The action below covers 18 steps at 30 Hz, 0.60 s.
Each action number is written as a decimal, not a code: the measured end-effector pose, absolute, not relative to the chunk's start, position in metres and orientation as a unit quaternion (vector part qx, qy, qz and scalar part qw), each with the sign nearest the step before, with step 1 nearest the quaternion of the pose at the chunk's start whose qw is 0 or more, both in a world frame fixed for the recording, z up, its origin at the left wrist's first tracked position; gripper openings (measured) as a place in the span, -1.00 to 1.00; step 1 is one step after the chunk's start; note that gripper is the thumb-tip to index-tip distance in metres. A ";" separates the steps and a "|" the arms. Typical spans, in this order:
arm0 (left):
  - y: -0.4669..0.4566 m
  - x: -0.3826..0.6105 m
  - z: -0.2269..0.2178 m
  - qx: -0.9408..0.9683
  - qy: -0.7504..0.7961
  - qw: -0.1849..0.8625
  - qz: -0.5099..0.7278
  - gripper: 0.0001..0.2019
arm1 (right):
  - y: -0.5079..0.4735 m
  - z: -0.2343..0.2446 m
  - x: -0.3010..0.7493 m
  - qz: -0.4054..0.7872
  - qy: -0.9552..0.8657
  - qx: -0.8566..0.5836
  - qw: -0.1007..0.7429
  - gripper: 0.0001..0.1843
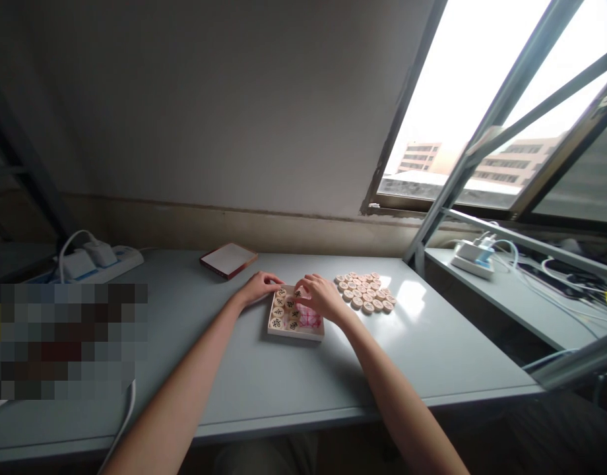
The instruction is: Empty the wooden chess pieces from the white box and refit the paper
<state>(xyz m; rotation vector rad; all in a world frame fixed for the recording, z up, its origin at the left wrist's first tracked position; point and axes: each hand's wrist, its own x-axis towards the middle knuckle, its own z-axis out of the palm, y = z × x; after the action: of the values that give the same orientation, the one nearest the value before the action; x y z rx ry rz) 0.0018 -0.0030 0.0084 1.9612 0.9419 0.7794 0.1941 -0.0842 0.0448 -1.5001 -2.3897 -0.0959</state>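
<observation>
A shallow white box (296,335) lies on the desk in front of me, with round wooden Chinese chess pieces (277,323) bearing dark characters in its left and middle part. A pink-and-white patterned bottom shows on its right side. At the far left corner, my left hand (258,287) has its thumb and fingers closed on the box's edge. My right hand (319,295) reaches over the box from the right, fingers bent down and pinched at a chess piece near the far side; its palm hides part of the box.
Right of the box, many loose chess pieces (365,290) lie face up in a cluster. A box lid (229,259) rests behind on the left. Power strips with white chargers stand at the left (118,260) and right (474,264). The desk (284,389) ends near me; metal frame posts (437,211) rise at right.
</observation>
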 end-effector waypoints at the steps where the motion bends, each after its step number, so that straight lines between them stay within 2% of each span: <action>1: -0.003 0.002 0.008 0.775 0.376 0.405 0.306 -0.71 | -0.084 0.047 0.198 -0.030 -0.830 -0.529 0.174 -0.77; 5: -0.004 0.002 0.008 0.768 0.381 0.419 0.299 -0.70 | -0.081 0.052 0.226 -0.043 -0.787 -0.577 0.213 -0.78; 8: -0.005 0.002 0.008 0.762 0.386 0.424 0.301 -0.70 | -0.077 0.048 0.250 -0.087 -0.733 -0.646 0.191 -0.79; 11: -0.004 0.002 0.007 0.763 0.383 0.423 0.304 -0.69 | -0.076 0.046 0.261 -0.101 -0.711 -0.672 0.178 -0.72; 15: -0.002 0.002 0.004 0.770 0.375 0.416 0.306 -0.70 | -0.080 0.048 0.241 -0.027 -0.790 -0.575 0.209 -0.72; 18: -0.001 0.002 0.004 0.777 0.371 0.400 0.314 -0.70 | -0.084 0.045 0.213 0.040 -0.856 -0.479 0.192 -0.74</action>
<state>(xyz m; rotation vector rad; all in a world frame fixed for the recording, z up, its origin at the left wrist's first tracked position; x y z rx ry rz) 0.0016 -0.0015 0.0038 1.9663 0.9393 0.7945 0.2132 -0.0842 0.0451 -1.3440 -2.4027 0.1131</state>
